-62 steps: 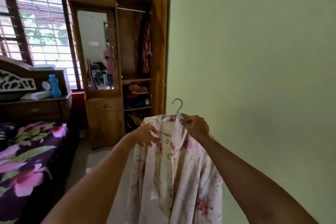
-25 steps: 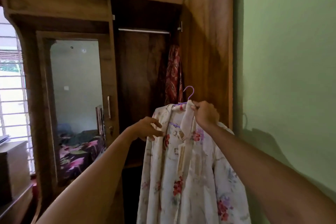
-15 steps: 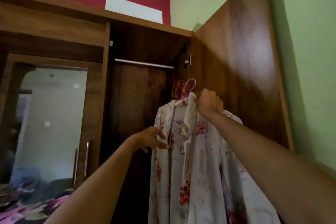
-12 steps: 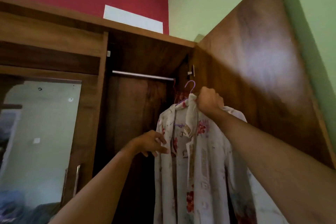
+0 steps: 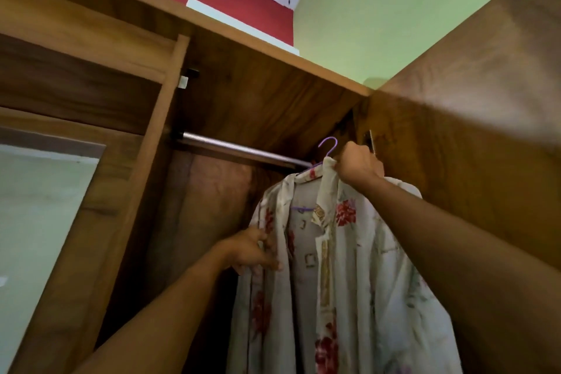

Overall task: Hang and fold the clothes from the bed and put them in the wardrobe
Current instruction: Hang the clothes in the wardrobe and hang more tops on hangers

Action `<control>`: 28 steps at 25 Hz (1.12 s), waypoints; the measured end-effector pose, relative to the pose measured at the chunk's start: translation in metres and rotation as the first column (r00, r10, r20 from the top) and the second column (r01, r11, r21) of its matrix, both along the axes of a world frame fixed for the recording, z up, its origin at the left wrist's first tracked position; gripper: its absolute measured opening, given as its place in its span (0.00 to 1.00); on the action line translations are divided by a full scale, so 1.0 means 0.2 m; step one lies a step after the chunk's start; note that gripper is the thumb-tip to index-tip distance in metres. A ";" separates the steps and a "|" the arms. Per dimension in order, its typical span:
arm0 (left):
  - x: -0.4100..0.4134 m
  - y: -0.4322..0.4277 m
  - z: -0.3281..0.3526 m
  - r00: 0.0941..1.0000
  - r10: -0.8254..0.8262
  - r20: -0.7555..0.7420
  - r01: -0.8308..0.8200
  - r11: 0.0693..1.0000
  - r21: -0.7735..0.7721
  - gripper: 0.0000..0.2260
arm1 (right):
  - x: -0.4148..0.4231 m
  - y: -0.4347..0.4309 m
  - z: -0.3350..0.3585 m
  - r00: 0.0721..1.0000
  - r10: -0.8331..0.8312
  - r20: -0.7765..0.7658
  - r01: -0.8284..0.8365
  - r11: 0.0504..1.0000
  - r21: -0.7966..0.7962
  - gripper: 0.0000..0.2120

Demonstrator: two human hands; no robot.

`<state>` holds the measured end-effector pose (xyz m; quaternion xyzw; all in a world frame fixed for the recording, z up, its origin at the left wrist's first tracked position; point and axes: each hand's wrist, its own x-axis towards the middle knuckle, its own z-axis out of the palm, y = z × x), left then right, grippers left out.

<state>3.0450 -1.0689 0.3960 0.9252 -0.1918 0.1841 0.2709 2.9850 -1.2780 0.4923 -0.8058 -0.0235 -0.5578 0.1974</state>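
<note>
Head view: shirt [image 5: 349, 267] on hanger [image 5: 329, 146], hanging below right hand [image 5: 359, 165], fingers clenched round collar and hanger neck; left hand [image 5: 253, 252] pinching front edge lower down; hook near right end of wardrobe [image 5: 273, 91] rail [image 5: 243, 150]. Lifted higher, closer to rail than moments earlier

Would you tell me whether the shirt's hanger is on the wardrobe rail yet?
Not yet: the purple hanger has its hook clear above the rail, gripped at the neck by the right hand.
</note>
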 end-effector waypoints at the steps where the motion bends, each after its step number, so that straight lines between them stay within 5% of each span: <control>1: 0.06 0.02 0.01 1.000 0.001 0.013 -0.001 1.000 0.007 0.16 | 0.06 0.02 0.01 1.000 -0.012 0.001 0.012 1.000 -0.019 0.09; 14: 0.66 0.08 0.29 0.996 0.017 0.089 -0.021 0.999 0.040 0.19 | 0.76 0.16 0.18 0.974 -0.173 0.146 0.196 0.966 -0.166 0.12; 23: 0.79 0.18 0.28 0.996 0.004 0.092 -0.010 0.998 0.059 0.13 | 0.92 0.21 0.14 0.956 -0.246 0.162 0.282 0.922 -0.266 0.14; 28: 0.80 0.13 0.21 0.999 -0.003 0.045 0.001 0.999 0.046 0.18 | 0.89 0.21 0.11 0.967 -0.227 0.116 0.249 0.937 -0.244 0.15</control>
